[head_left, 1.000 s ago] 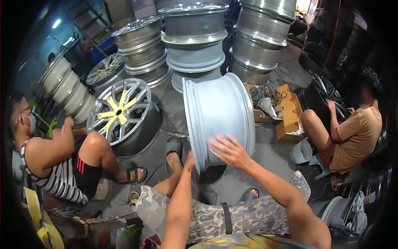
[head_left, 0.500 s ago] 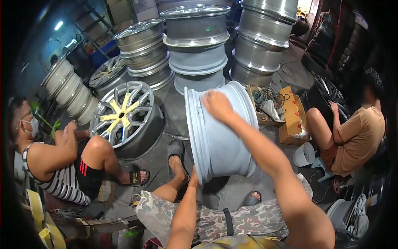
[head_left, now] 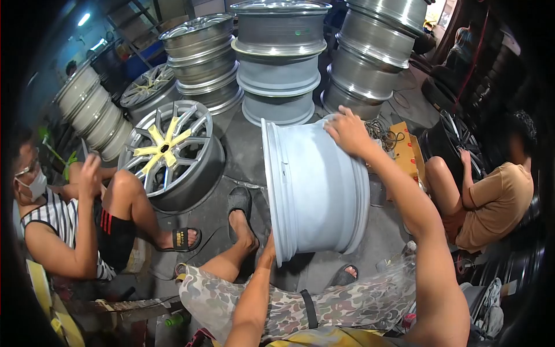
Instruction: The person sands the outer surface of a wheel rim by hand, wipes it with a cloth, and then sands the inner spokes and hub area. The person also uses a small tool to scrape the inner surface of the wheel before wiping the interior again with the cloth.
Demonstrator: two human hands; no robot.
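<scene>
A pale grey wheel rim (head_left: 318, 185) stands on its side in front of me, its barrel facing up and towards me. My right hand (head_left: 348, 132) lies at the top right of the rim, by the far edge, with its fingers apart. My left hand (head_left: 270, 250) is at the rim's lower left edge; its fingers are hidden behind the edge.
A person in a striped top (head_left: 66, 225) sits at the left beside a spoked wheel with yellow on its centre (head_left: 167, 148). Another person in a tan shirt (head_left: 497, 199) sits at the right by a black wheel (head_left: 457, 136). Stacked rims (head_left: 280, 75) and a cardboard box (head_left: 404, 151) stand beyond.
My right hand has moved right across the top of the rim, and its fingers have spread. The rim appears slightly turned. The left person's hand is raised higher.
</scene>
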